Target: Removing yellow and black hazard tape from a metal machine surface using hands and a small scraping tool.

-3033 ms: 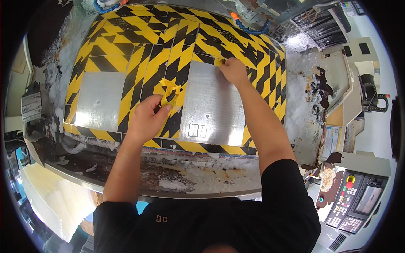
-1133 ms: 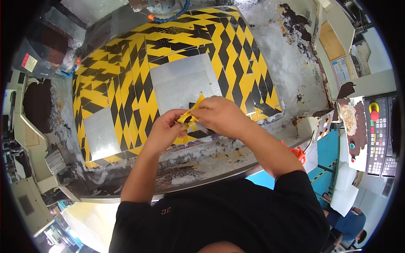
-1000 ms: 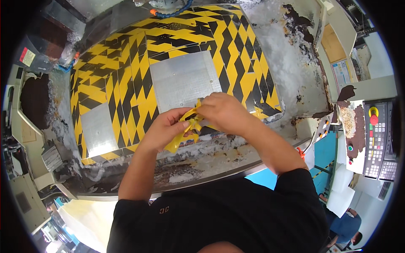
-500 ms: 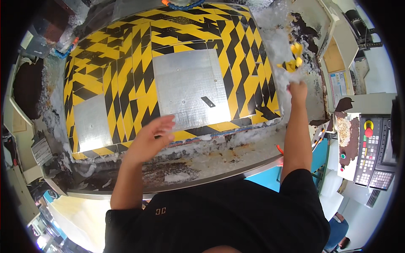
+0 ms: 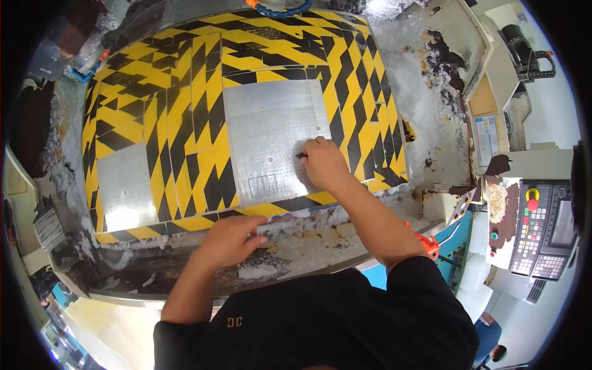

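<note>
My right hand is over the bare silver metal plate, its fingers closed on a small dark flat piece. Most of that piece is hidden by the fingers. Lower and to the left, my left hand hovers by the front edge of the bed. It holds nothing, and its thumb stands apart from the fingers. Yellow and black striped tape covers the bed around the silver plate. A smaller bare metal patch shows at the left.
Whitish shavings lie along the bed's right side, with a yellow and black object at its edge. A blue jointed hose is at the back. An orange tool hangs near my right elbow. Right of it stands a control panel.
My right hand has come left from the shavings onto the small dark piece. My left hand has drawn back toward me. The yellow object now lies lower, against the bed's right edge.
</note>
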`<state>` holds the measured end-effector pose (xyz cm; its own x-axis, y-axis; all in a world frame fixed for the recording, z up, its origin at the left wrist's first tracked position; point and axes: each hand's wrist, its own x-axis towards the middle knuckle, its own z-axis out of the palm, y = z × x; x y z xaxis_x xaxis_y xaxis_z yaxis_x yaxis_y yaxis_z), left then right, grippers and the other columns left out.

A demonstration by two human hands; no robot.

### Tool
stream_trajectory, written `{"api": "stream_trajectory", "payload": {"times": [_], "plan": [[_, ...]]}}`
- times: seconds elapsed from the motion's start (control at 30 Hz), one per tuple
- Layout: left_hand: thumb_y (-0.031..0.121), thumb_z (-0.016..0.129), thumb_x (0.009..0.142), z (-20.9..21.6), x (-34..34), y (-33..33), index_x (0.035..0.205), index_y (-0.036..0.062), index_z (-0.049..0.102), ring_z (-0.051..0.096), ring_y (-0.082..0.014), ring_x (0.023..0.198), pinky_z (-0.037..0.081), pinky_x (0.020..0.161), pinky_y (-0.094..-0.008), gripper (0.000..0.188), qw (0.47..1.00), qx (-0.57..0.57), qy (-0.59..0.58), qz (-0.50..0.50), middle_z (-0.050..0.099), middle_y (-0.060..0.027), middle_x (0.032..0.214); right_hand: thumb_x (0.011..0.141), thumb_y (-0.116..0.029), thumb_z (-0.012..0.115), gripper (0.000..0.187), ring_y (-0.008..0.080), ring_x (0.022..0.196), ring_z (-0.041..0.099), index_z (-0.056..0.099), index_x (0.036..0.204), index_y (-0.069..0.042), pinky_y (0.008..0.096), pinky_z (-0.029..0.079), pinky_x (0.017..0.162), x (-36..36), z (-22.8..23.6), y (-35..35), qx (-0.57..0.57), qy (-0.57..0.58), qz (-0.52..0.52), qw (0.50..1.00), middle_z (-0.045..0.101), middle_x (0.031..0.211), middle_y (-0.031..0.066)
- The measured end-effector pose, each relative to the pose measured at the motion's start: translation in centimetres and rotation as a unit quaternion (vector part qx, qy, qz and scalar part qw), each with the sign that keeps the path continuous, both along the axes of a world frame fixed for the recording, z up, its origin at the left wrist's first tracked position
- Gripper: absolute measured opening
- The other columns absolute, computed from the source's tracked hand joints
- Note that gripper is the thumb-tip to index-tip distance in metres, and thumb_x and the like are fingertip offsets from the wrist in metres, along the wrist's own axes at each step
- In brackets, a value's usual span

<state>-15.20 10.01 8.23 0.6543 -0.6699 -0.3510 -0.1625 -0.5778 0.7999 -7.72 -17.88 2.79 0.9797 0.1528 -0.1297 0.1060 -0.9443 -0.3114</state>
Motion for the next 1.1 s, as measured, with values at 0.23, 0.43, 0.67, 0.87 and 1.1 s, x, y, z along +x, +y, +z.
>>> {"api": "stream_trajectory", "payload": {"times": [0.23, 0.43, 0.67, 0.87, 1.1], "plan": [[0.026, 0.071, 0.085, 0.4, -0.1, 0.3, 0.119, 0.0071, 0.061, 0.066, -0.0352, 0.085, 0.051, 0.074, -0.045, 0.041, 0.998, -0.002, -0.066, -0.003, 0.068, -0.0129, 0.089, 0.088, -0.017, 0.068, 0.019, 0.0328, 0.086, 0.068, 0.064, 0.101, -0.004, 0.042, 0.053, 0.076, 3.9, 0.1, -2.7, 0.119, 0.041, 0.006, 0.992, 0.069, 0.09, 0.0144], [0.027, 0.072, 0.084, 0.0, 0.5, -0.1, 0.119, 0.0074, 0.06, 0.065, -0.0364, 0.083, 0.051, 0.071, -0.0462, 0.042, 0.998, -0.009, -0.051, -0.019, 0.068, -0.0134, 0.088, 0.096, -0.012, 0.06, 0.013, 0.0256, 0.078, 0.067, 0.059, 0.106, -0.003, 0.0352, 0.053, 0.069, 15.1, 1.9, -8.4, 0.19, 0.026, -0.15, 0.97, 0.066, 0.089, 0.0141], [0.029, 0.071, 0.085, -0.8, 1.1, -0.2, 0.118, 0.0073, 0.06, 0.065, -0.0371, 0.084, 0.051, 0.071, -0.0462, 0.041, 0.999, -0.004, -0.041, -0.022, 0.067, -0.0147, 0.088, 0.089, -0.007, 0.062, 0.019, 0.0315, 0.097, 0.065, 0.068, 0.107, -0.011, 0.0407, 0.054, 0.084, 20.9, 0.4, -9.6, -0.028, -0.098, 0.219, 0.97, 0.066, 0.104, 0.0099], [0.03, 0.071, 0.086, -0.9, 1.6, -0.1, 0.121, 0.0082, 0.059, 0.065, -0.037, 0.084, 0.051, 0.073, -0.0466, 0.043, 0.999, 0.026, -0.029, -0.026, 0.067, -0.0145, 0.088, 0.087, -0.008, 0.066, 0.019, 0.0289, 0.092, 0.066, 0.068, 0.106, -0.012, 0.0381, 0.055, 0.08, 21.1, -0.2, -10.0, -0.024, -0.123, 0.265, 0.956, 0.066, 0.099, 0.0054], [0.031, 0.071, 0.086, -1.1, 1.3, -0.2, 0.122, 0.0081, 0.06, 0.065, -0.0368, 0.084, 0.051, 0.073, -0.0462, 0.044, 0.999, 0.033, -0.03, -0.027, 0.067, -0.0147, 0.09, 0.087, -0.009, 0.067, 0.021, 0.0272, 0.091, 0.067, 0.069, 0.107, -0.015, 0.0376, 0.056, 0.078, 20.9, -0.4, -9.8, -0.049, -0.142, 0.263, 0.953, 0.066, 0.098, 0.0041]]}}
